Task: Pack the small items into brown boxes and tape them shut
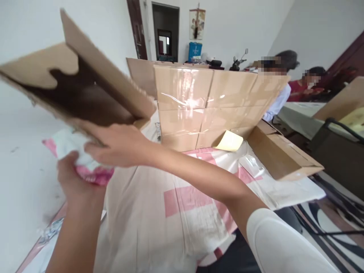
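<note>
In the left of the frame, the right hand grips the near edge of the tilted cardboard box, seemingly to steady it, while the left hand holds the pink-and-white packet just below this edge.

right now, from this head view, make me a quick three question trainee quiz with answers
1. True or false: the left hand holds a pink-and-white packet.
2. What colour is the sheet in front of the taped cardboard panel? A) blue B) yellow C) green
3. Which hand has its fingers at the edge of the tilted cardboard box?

Key: 1. True. 2. B. 3. The right hand.
</note>
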Tool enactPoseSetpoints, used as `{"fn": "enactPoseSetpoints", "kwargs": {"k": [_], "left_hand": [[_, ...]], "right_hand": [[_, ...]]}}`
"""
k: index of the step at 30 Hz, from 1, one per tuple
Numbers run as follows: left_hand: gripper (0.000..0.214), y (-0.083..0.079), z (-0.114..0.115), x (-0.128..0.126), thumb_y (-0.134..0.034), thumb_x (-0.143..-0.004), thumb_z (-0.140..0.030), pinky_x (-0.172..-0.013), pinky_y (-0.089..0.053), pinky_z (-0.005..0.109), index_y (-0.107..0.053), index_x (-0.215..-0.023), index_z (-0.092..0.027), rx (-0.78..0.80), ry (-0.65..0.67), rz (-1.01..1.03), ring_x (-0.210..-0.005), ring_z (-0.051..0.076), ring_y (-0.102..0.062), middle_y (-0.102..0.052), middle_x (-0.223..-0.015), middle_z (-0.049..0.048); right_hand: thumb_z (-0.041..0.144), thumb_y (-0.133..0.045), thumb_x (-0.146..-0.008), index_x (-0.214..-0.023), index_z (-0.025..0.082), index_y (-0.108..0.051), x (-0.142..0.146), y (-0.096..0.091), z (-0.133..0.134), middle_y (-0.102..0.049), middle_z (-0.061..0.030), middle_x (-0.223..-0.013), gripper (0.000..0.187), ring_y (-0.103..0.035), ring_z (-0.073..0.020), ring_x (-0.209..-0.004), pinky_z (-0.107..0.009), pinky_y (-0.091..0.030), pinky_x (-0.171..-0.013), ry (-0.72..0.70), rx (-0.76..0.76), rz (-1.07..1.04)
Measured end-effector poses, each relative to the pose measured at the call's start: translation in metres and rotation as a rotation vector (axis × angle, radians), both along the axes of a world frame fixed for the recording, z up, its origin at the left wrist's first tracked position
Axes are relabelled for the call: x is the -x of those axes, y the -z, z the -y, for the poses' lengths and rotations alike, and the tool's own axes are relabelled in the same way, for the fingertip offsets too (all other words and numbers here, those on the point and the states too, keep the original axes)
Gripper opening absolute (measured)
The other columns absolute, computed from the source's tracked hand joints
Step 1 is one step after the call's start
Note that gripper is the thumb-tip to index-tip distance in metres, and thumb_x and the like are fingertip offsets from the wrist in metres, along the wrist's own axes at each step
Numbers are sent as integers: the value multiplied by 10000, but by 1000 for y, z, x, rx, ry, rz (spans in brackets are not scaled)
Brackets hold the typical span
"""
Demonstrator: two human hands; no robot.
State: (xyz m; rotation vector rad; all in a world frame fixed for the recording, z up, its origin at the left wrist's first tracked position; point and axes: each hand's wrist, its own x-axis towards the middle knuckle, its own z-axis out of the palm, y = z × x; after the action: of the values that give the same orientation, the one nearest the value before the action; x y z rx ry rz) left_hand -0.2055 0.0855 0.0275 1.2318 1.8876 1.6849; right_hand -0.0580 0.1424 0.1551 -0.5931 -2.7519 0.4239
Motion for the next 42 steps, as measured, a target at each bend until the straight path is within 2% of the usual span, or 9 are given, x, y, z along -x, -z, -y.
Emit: {"fn": "enactPoseSetpoints", "kwargs": {"k": [2, 7, 12, 15, 23, 28, 31, 36, 42], "left_hand": [[757, 16, 38, -30, -328, -920, -612, -1090, -579, 571, -202, -1650, -457, 10, 9, 393, -1534, 329, -425, -431, -1662, -127], [739, 71, 93, -107, -409, -881, -526, -1038, -618, 575, -327, -1592, -342, 262, 30, 579, -1506, 351, -467, -518, -1616, -4], [716, 120, 92, -146, -547, -801, -499, -865, -663, 468, -355, -1467, -322, 294, 140, 542, -1242, 326, -695, -683, -1379, 77], [775, 126, 69, -146, -630, -708, -488, -841, -641, 406, -384, -1412, -278, 310, 254, 452, -1085, 291, -743, -725, -1213, 66], [712, 61, 11, -143, -833, -615, -517, -1087, -504, 464, -691, -1241, -210, 549, 580, 47, -1308, 396, -614, -713, -1339, 130], [1070, 59, 19, -185, -816, -661, -417, -1090, -437, 608, -357, -1622, -317, 775, 476, -880, -1418, 500, -483, -330, -1701, 169], [1046, 66, 18, -186, -748, -745, -418, -1015, -484, 597, -252, -1659, -306, 854, 384, -928, -1293, 479, -601, -471, -1585, 216], [904, 44, 23, -139, -676, -817, -495, -1092, -484, 511, -326, -1597, -200, 702, 340, -707, -1319, 377, -616, -581, -1505, 180], [1005, -35, 66, -150, -770, -777, -585, -1088, -497, 561, -307, -1617, -286, 216, 323, -862, -1376, 406, -552, -514, -1559, 141]], "right_hand": [[429, -333, -1022, -1640, 379, -227, -34, 23, 28, -801, 90, -1090, 629, -729, -226, -942, -329, -566, -769, -21, 52, 65], [414, -413, -1004, -1614, 121, -350, -121, 90, 81, -806, -114, -913, 680, -712, -280, -680, -314, -423, -530, -33, 85, 72], [469, -444, -1051, -1493, 131, -508, -208, 107, 100, -766, -103, -807, 560, -705, -274, -676, -297, -343, -536, 111, 102, 78], [388, -459, -1072, -1272, 169, -641, -252, 106, 96, -760, -94, -861, 347, -705, -241, -745, -292, -325, -591, 175, 112, 59], [181, -484, -1044, -940, 173, -735, -333, 111, 63, -774, -83, -887, 272, -678, -208, -793, -314, -379, -723, 282, 51, -60], [93, -524, -967, -1093, 229, -812, -390, 113, 47, -816, -61, -1078, 342, -709, -222, -922, -350, -461, -899, 231, 179, -189], [170, -568, -973, -1179, 230, -813, -419, 117, 37, -811, -56, -1138, 326, -698, -236, -1050, -348, -485, -969, 142, 321, -202], [285, -655, -959, -1189, 204, -813, -432, 134, 27, -795, -62, -1208, 291, -699, -237, -1170, -341, -499, -1030, -80, 543, -241], [308, -698, -927, -1107, 168, -822, -404, 153, 27, -803, -83, -1159, 260, -721, -230, -1119, -362, -471, -1083, -211, 647, -321]]}}
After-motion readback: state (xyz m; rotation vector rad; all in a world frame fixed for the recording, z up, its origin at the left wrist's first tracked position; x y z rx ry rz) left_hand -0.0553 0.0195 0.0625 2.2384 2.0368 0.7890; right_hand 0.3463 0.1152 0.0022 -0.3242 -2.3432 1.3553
